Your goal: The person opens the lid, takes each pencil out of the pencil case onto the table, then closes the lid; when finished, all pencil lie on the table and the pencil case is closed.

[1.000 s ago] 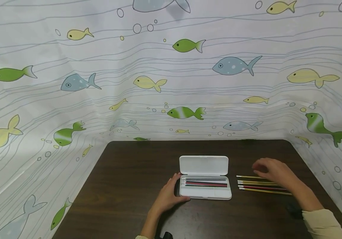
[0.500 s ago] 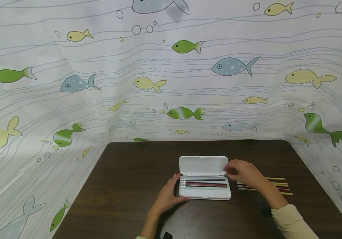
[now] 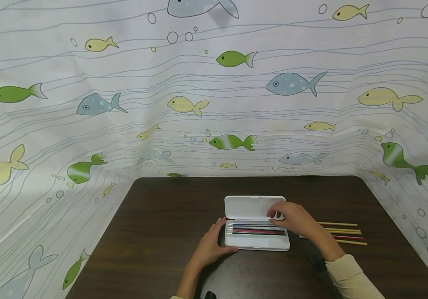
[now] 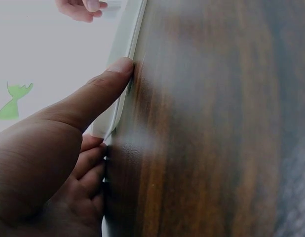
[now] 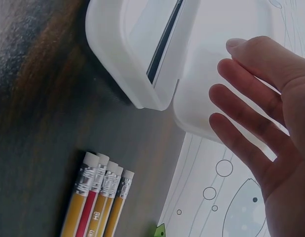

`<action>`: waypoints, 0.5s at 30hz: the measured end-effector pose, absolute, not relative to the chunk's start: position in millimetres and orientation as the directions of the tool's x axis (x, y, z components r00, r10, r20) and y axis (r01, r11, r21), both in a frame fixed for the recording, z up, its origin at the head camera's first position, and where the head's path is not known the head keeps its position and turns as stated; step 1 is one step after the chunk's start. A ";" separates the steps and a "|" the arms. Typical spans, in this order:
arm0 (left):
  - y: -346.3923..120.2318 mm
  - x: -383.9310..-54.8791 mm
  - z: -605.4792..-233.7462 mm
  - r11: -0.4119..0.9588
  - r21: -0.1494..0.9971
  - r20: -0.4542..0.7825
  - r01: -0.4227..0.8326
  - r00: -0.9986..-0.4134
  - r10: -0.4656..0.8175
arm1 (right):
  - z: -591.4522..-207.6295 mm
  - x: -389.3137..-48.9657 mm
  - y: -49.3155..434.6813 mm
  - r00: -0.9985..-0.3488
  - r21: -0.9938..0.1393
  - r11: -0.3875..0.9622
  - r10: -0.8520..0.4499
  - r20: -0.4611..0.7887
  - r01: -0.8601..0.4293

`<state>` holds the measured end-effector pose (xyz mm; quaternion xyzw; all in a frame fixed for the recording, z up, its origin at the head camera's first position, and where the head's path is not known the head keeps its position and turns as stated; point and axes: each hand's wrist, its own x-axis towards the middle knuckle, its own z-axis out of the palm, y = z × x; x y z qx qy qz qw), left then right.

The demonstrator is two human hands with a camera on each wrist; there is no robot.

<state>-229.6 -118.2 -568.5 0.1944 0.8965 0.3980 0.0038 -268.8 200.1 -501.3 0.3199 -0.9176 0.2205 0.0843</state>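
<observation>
A white plastic pencil case [image 3: 247, 241] lies with its lid [image 3: 245, 207] raised at the back. Dark pencils and a red one [image 3: 256, 229] lie side by side inside it. My left hand [image 3: 211, 241] grips the case's left end; the left wrist view shows the thumb on the front edge and the other fingers round the corner. My right hand [image 3: 294, 218] is over the right part of the case, in front of the lid. In the right wrist view its fingers [image 5: 246, 89] are spread and loosely bent, with nothing between them.
Several yellow pencils [image 3: 342, 229] and a red one [image 3: 352, 238] lie in a row right of the case, white erasers toward it. My right forearm partly covers them. Behind the dark wooden table [image 3: 169, 207] hangs a white sheet [image 3: 195, 133] printed with fish.
My right hand has moved left from above the row of loose pencils to above the right side of the case. The left hand has stayed on the case's left end.
</observation>
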 end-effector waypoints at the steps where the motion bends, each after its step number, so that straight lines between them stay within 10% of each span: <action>1: -118.2 -229.5 -568.4 0.610 0.714 0.147 0.345 -0.925 0.350 | -501.9 -268.8 200.2 -0.788 -0.359 0.701 -0.545 0.287 -0.616; 15: -118.4 -229.8 -568.8 0.617 0.706 0.151 0.348 -0.925 0.349 | -517.8 -267.5 204.2 -0.807 -0.393 0.708 -0.554 0.206 -0.586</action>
